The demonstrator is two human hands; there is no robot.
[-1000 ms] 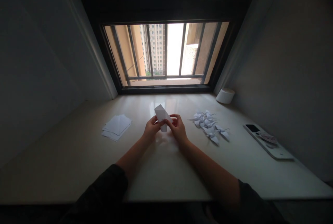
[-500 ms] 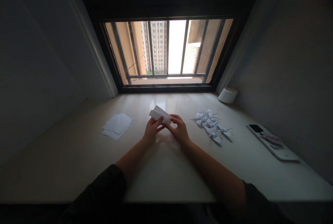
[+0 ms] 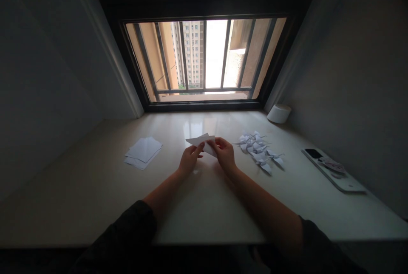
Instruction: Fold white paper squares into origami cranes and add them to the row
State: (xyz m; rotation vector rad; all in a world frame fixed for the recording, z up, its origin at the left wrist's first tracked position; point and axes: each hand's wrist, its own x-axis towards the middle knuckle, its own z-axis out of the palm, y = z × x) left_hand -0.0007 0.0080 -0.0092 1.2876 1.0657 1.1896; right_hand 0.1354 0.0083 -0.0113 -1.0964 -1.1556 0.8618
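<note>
Both hands meet over the middle of the pale sill-like table (image 3: 204, 206). Together they pinch a folded white paper (image 3: 200, 140), held just above the surface and lying nearly flat. My left hand (image 3: 189, 160) grips its near left edge with thumb and fingers closed. On the right side of the sheet my right hand (image 3: 225, 153) is closed around it. A small stack of white paper sheets (image 3: 143, 152) lies to the left. To the right sits a cluster of several folded white paper cranes (image 3: 259, 152).
A barred window (image 3: 204, 59) stands beyond the table's far edge. A white round container (image 3: 279, 113) sits at the back right corner. A phone with a white case (image 3: 333, 169) lies at the right, near the wall. Dark walls close in on both sides.
The folded paper has tipped from nearly upright to almost flat and now looks more opened out. Both hands have shifted slightly right and away from me.
</note>
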